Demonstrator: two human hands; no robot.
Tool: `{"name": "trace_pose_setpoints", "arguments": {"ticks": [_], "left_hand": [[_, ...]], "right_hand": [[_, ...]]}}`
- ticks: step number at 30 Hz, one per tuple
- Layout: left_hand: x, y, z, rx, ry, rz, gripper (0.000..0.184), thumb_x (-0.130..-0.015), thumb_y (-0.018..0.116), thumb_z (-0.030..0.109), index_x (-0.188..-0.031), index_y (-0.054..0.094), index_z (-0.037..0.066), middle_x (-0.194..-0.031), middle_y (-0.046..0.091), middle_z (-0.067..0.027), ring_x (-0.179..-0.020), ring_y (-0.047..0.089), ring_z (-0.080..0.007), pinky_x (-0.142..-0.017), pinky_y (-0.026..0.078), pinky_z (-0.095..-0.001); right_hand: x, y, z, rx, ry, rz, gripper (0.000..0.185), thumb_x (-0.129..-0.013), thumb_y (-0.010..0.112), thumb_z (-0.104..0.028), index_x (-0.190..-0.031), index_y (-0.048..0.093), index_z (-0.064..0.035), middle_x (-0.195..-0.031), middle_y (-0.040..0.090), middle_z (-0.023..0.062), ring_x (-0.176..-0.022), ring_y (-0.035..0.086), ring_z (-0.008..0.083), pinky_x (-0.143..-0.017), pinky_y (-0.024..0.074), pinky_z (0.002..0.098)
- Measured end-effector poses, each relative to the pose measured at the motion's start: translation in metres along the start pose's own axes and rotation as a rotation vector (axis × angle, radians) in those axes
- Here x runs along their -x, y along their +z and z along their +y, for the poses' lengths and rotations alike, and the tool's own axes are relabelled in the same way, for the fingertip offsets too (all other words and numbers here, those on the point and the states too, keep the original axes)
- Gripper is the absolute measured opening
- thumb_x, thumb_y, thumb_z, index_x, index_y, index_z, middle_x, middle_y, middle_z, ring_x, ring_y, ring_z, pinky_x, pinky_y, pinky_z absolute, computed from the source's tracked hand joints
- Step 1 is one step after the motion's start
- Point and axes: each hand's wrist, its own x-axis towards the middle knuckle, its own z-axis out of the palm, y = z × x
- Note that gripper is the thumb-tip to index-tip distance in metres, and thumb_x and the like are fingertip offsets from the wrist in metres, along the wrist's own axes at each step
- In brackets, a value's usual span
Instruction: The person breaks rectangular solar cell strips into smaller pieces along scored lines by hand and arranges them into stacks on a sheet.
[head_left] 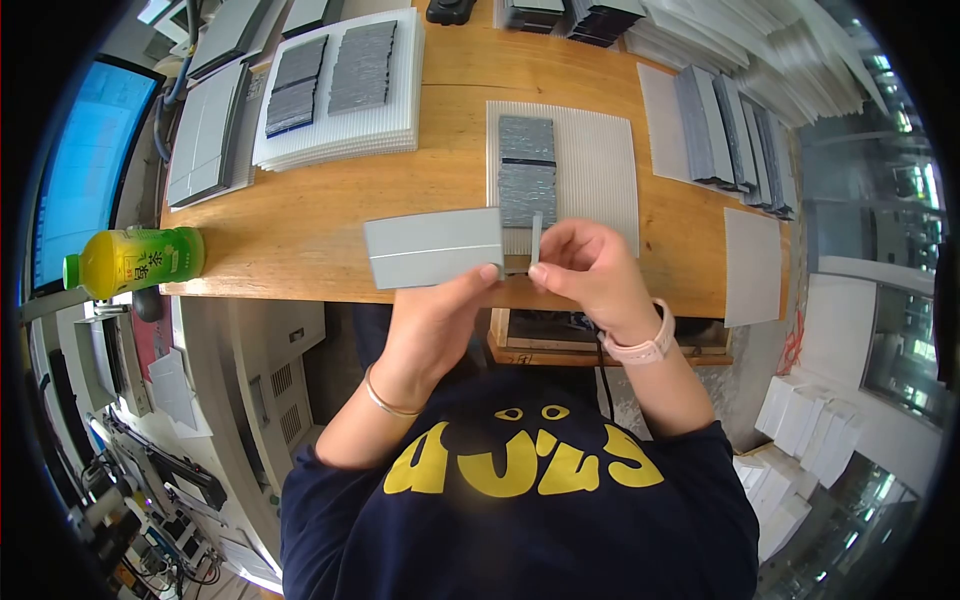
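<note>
A flat grey rectangular panel point(434, 248) with a pale line along its length is held by my left hand point(440, 325), whose thumb presses on its lower right corner. Just to the right, my right hand point(596, 275) pinches a thin, narrow grey strip point(536, 240) upright between thumb and fingers. A small gap separates strip and panel. Beyond my hands, dark grey strips in two blocks point(527, 170) lie on a white ribbed sheet point(595, 160) on the wooden table point(455, 120).
At the back left, a stack of white ribbed sheets point(390, 125) bears grey pieces point(362, 68). Grey panels point(205, 150) lie beside it. A green-capped bottle point(140, 262) rests at the left edge, near a blue monitor point(90, 170). Grey stacks point(705, 125) stand on the right.
</note>
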Motion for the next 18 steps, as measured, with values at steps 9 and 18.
{"name": "trace_pose_setpoints", "arguments": {"ticks": [9, 18], "left_hand": [[-0.007, 0.001, 0.004, -0.001, 0.057, -0.029, 0.033, -0.081, 0.050, -0.006, -0.112, 0.042, 0.000, -0.104, 0.049, -0.0077, -0.098, 0.052, -0.0203, -0.095, 0.042, -0.0508], [-0.017, 0.002, 0.004, 0.030, 0.066, -0.002, 0.031, -0.079, 0.055, -0.005, -0.109, 0.046, -0.001, -0.104, 0.053, -0.0092, -0.098, 0.054, -0.0208, -0.092, 0.045, -0.0403]], "right_hand": [[-0.010, -0.002, -0.004, 1.175, -0.484, 0.211, 0.014, -0.064, 0.061, -0.002, -0.076, 0.054, -0.0033, -0.073, 0.051, 0.0083, -0.072, 0.053, 0.0251, -0.065, 0.0440, 0.0344], [-0.016, -0.003, -0.001, 1.113, -0.524, 0.272, 0.016, -0.065, 0.062, -0.002, -0.078, 0.055, -0.0036, -0.075, 0.051, 0.0082, -0.073, 0.054, 0.0239, -0.065, 0.0449, 0.0331]]}}
